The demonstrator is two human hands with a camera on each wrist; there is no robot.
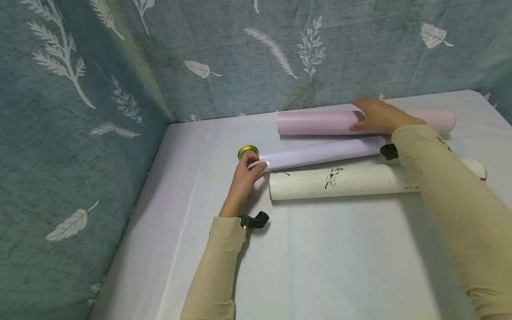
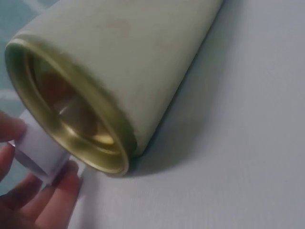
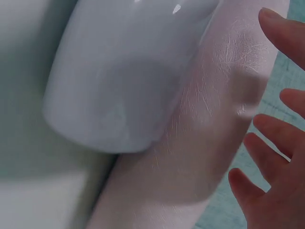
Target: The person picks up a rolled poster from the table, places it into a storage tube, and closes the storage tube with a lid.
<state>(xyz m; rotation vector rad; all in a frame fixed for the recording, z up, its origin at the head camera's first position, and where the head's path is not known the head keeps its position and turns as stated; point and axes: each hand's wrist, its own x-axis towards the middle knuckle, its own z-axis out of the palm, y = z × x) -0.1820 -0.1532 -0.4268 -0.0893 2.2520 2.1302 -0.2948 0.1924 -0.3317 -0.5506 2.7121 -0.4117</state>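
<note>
Filling the lower right, nearest the head camera, with the tan right sleeve (image 1: 460,209). Slanting up from the bottom edge with the left sleeve (image 1: 218,266), in the same tan.

Pinching the near end of the lavender roll (image 1: 320,154) in the left hand (image 1: 245,175), with thumb on one side and fingers on the other. Spreading the right hand (image 1: 378,116) over the pink roll (image 1: 320,123), with fingers parted and nearly straight; leaving actual contact impossible to tell. Holding both hands well apart. Wearing a black wrist camera (image 1: 256,220) by the left cuff and another by the right.

Seeing the lavender roll lying slightly aslant, between the pink roll behind and the cream roll (image 1: 344,183) in front. Showing dark and red brush-like marks along the cream roll, and a gold rim (image 2: 116,162) around its hollow left end, just beside the left fingers. Glinting beyond the left fingertips with a round gold piece (image 1: 248,148). Resting everything on a white tabletop (image 1: 340,258). Backing it all with green-grey cloth (image 1: 160,71), printed with white leaves and sprigs.
</note>
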